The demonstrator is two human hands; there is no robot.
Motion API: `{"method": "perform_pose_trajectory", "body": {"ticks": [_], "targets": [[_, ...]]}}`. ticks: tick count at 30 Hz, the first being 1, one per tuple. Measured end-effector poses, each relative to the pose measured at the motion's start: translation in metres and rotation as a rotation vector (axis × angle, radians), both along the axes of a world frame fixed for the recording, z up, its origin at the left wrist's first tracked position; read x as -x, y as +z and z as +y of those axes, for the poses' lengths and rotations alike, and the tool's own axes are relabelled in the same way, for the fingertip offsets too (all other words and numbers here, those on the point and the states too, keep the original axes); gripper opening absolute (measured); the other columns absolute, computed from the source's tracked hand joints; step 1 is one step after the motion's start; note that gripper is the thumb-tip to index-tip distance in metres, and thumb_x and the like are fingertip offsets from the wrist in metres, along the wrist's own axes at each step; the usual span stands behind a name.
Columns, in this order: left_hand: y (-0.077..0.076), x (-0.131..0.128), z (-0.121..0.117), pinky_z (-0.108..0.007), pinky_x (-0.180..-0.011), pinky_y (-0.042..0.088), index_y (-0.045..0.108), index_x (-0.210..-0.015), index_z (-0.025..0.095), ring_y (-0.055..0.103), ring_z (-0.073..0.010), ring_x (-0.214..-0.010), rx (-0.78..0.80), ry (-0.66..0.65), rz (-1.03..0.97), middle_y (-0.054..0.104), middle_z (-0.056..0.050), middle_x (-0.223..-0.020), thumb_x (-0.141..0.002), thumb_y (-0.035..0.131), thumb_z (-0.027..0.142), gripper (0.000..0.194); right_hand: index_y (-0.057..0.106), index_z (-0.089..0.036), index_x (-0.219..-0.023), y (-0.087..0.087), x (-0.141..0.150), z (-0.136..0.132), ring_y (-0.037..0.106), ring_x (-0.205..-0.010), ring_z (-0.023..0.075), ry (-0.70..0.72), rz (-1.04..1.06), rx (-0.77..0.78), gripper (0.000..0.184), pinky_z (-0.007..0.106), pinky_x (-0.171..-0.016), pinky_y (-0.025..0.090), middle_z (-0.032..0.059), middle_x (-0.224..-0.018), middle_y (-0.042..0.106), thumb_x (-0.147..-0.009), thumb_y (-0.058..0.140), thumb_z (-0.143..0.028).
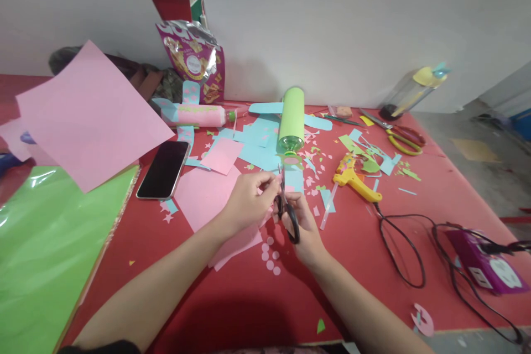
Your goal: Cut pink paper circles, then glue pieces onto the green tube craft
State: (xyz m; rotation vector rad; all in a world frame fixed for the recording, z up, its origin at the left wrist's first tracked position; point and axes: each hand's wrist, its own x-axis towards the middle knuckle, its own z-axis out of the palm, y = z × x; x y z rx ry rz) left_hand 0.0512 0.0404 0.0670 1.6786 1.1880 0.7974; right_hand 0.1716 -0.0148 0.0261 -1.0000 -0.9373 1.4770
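Note:
My right hand [302, 222] grips black-handled scissors [293, 223], their blades pointing away from me. Close against the blades, my left hand [255, 196] is closed in a pinch, apparently on a small bit of pink paper that is mostly hidden by the fingers. Several small pink paper circles [270, 255] lie on the red table below my hands. Under my left hand are pink paper sheets [203, 193]. Just beyond the scissors lies a bottle wrapped in green paper [292, 119], with light blue strips sticking out from its sides.
A pink-wrapped bottle [199, 115], a phone [163, 170] and a snack bag [194, 61] are to the left. On the right lie a yellow glue gun [357, 181], large shears [400, 137], a clear bottle [410, 94] and a purple box [483, 260] with cables. Paper scraps are scattered mid-table.

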Motion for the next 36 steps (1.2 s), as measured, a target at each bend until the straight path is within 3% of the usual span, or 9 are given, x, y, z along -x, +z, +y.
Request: {"method": "perform_pose_trajectory", "body": {"ticks": [7,23,36], "targets": [[0.005,0.006,0.006,-0.02,-0.052,0.033,0.044,-0.054,0.016,0.041,-0.0092,-0.053,-0.033,-0.061,0.082,0.042,0.004,-0.051,-0.081,0.039,0.027,0.029,0.05,-0.025,-0.084,0.0,0.0,0.0,0.044,-0.061,0.0099,0.014,0.047,-0.009,0.03,0.024,-0.058,0.037,-0.0043,-0.071,0.049,-0.067,0.066,-0.043],[0.012,0.022,0.014,-0.022,-0.052,0.031,0.049,-0.059,0.014,0.041,-0.0092,-0.055,0.003,-0.198,0.169,0.047,0.002,-0.056,-0.08,0.039,0.026,0.027,0.05,-0.023,-0.084,0.003,0.0,-0.001,0.043,-0.055,0.008,0.067,0.034,0.03,0.032,0.024,-0.054,0.036,-0.0051,-0.065,0.049,-0.066,0.067,-0.043],[0.018,0.032,0.021,-0.021,-0.049,0.026,0.035,-0.052,0.016,0.031,-0.0074,-0.052,0.065,-0.302,0.169,0.033,0.005,-0.051,-0.076,0.041,0.023,0.026,0.047,-0.023,-0.084,0.004,0.001,-0.001,0.04,-0.049,0.0066,0.144,0.066,0.054,0.034,0.023,-0.051,0.035,-0.0069,-0.061,0.047,-0.065,0.068,-0.042]]}}
